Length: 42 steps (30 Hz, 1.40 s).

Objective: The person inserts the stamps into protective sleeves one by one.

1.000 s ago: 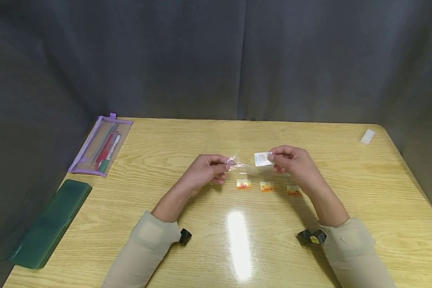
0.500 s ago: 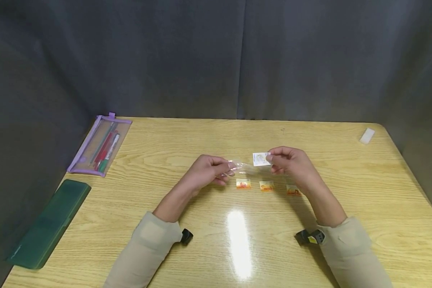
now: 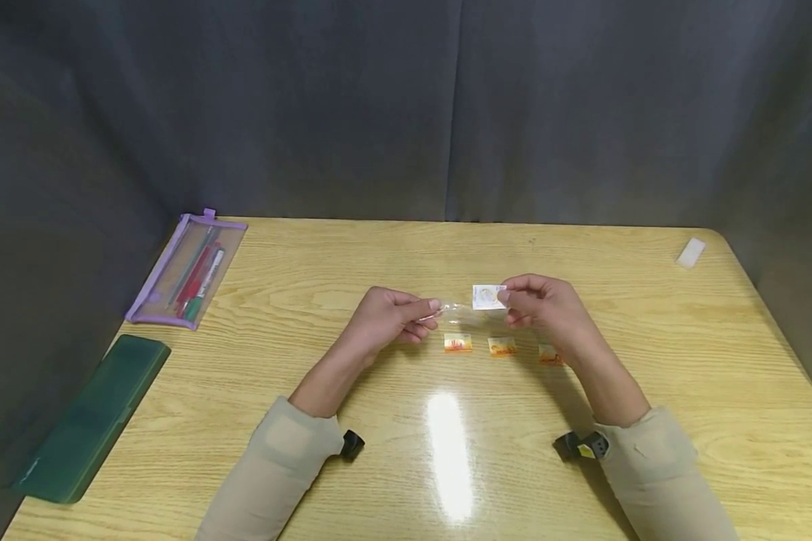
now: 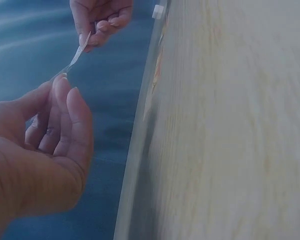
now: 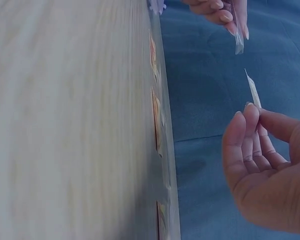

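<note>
Above the tabletop, the right hand pinches the white card by its 3 o'clock end between thumb and fingers; toward 9 o'clock, the left hand likewise pinches the clear sleeve. The white card's long axis runs 9 to 3 o'clock, free end at 9. Its print is too small to read, as on the orange-printed cards toward 6 o'clock.
</note>
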Tool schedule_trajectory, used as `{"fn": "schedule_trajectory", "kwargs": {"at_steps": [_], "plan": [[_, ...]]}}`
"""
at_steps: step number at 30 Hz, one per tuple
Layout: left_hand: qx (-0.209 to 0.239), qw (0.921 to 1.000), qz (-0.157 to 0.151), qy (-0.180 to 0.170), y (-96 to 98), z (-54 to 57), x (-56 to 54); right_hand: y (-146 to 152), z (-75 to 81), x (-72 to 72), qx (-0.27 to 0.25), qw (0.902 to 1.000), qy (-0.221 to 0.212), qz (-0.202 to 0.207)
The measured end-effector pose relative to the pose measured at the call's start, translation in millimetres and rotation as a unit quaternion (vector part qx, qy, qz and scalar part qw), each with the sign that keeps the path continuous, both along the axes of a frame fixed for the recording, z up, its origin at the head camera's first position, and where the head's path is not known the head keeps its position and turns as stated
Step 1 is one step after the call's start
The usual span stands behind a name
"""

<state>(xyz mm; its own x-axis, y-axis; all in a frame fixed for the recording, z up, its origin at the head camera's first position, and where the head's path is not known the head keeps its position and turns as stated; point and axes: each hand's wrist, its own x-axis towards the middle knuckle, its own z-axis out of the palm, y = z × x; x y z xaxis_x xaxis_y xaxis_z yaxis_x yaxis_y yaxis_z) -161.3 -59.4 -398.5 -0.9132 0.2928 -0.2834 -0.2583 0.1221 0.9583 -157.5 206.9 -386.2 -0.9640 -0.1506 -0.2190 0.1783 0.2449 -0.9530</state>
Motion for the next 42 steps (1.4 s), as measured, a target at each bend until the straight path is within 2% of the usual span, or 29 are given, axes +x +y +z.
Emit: {"fn": "schedule_trajectory", "kwargs": {"at_steps": [7, 18, 30, 42], "plan": [[0.029, 0.9996, 0.002, 0.003, 1.5, -0.3, 0.7, -6.4, 1.1, 2.7, -0.004, 1.0000, 0.000, 0.004], [0.043, 0.9991, -0.001, 0.003, 4.5, -1.3, 1.6, -13.2, 1.7, 5.5, 0.002, 1.0000, 0.004, 0.006], [0.033, 0.9991, 0.027, 0.001, 6.1, -1.4, 2.2, -19.5, -1.2, 5.9, -0.006, 0.9999, 0.003, 0.008], [0.026, 0.9994, 0.019, 0.008, 8.0, -1.0, 3.2, -17.3, -1.5, 5.8, 0.002, 1.0000, 0.003, 0.009]]}}
